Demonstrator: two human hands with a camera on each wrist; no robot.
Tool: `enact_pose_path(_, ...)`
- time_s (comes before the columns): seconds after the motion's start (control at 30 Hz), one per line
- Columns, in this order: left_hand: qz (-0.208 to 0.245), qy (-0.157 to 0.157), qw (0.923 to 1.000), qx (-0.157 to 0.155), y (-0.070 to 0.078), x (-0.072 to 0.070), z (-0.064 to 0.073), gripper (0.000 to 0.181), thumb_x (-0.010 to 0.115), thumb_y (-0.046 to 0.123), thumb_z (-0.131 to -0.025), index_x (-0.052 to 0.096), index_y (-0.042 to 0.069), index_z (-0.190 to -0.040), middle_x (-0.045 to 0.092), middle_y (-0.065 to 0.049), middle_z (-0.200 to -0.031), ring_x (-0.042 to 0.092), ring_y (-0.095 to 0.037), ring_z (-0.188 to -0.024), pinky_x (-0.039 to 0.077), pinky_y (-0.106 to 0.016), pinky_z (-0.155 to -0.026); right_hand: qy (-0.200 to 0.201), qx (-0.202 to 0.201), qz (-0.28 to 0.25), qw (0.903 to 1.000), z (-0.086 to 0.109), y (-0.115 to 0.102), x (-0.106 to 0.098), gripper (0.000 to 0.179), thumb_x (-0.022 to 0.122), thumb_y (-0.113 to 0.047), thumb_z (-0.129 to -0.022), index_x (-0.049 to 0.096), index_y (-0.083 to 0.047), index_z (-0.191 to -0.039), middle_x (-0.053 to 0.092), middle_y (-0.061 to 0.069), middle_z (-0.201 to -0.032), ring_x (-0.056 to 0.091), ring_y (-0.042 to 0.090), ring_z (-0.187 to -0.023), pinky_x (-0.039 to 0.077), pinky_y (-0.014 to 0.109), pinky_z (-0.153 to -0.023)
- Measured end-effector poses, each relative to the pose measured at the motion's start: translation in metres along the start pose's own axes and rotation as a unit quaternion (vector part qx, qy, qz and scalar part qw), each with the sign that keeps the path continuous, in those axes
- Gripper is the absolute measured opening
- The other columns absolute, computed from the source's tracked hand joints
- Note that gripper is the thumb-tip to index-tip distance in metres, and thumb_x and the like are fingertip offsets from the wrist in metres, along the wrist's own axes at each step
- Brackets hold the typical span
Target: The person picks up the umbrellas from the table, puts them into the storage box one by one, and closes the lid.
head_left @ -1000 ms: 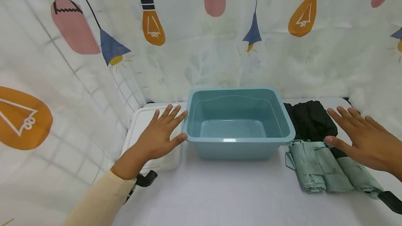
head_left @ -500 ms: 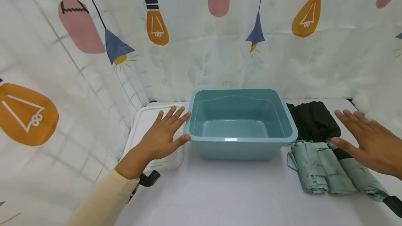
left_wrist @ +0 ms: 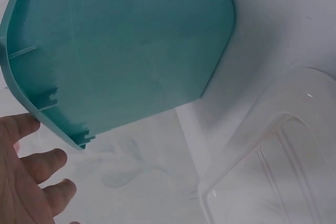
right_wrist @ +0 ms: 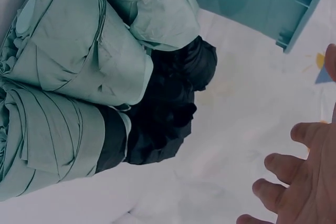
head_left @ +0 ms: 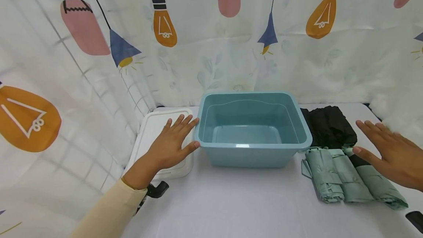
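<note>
A blue-green plastic tub stands in the middle of the table with nothing inside. My left hand is spread with straight fingers at the tub's left rim, over a white lid; in the left wrist view a fingertip overlaps the rim. To the right, my right hand hovers with fingers extended, holding nothing. Beside and below it lie several rolled grey-green cloth bundles, and behind them a folded black cloth bundle. The right wrist view shows the green rolls and black cloth apart from the fingers.
A white cloth covers the table. Behind and to the left hangs a pale curtain printed with lamps and bulbs. Black camera mounts show at the left wrist and at the lower right edge.
The right hand has drifted slightly right, away from the bundles. The head view has shifted a little. The left hand, tub and bundles stay in place.
</note>
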State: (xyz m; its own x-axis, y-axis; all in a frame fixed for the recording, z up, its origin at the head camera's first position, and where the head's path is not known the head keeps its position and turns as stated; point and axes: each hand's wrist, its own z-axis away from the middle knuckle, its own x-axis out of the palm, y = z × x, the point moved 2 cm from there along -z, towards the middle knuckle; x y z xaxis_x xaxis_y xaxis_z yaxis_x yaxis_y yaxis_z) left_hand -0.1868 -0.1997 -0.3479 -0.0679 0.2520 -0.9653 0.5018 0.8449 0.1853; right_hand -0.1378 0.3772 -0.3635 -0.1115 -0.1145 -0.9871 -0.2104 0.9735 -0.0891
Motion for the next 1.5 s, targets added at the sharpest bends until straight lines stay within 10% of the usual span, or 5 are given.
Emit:
enact_pose_path(0.63,0.036,0.022,0.9991,-0.007,0.000,0.010,0.000,0.073,0.046,0.061,-0.104,0.033,0.020,-0.162,0.033,-0.012,-0.164,0.023,-0.037,-0.152,0.013,-0.063,-0.120,-0.013,0.040,-0.012,0.9991,0.007,0.013,0.018,0.092,0.053,-0.050,-0.105,-0.003,-0.007,-0.164,0.022,0.042,-0.154,0.038,0.067,-0.120,0.029,0.082,-0.092)
enact_pose_path(1.5,0.067,0.017,0.9973,-0.027,-0.002,0.009,-0.002,0.073,0.050,0.063,-0.101,0.036,0.023,-0.161,0.039,-0.013,-0.160,0.027,-0.037,-0.151,0.020,-0.064,-0.118,-0.070,0.076,-0.048,0.9934,0.006,0.034,0.042,0.093,0.054,-0.052,-0.105,0.006,0.006,-0.159,0.036,0.052,-0.135,0.041,0.071,-0.115,0.038,0.079,-0.087)
